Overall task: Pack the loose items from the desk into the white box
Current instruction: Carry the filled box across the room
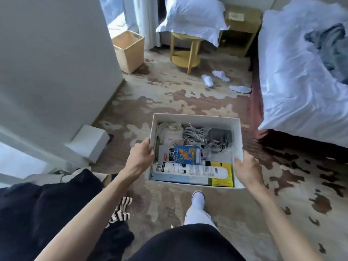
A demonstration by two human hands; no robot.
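Matt, seemingly cardboard white box (195, 117)

Floor: mottled beige-and-brown carpet (169, 102).
Directly on it: a tan square basket (129, 51) by the left wall; a yellow round two-tier side table (185, 53); three flat white slippers (207, 80), scattered between that table and the white-sheeted bed (293, 81) at right; a white rectangular cardboard box (88, 143) against the wall's base; an olive-brown nightstand (239, 34) at the far end.
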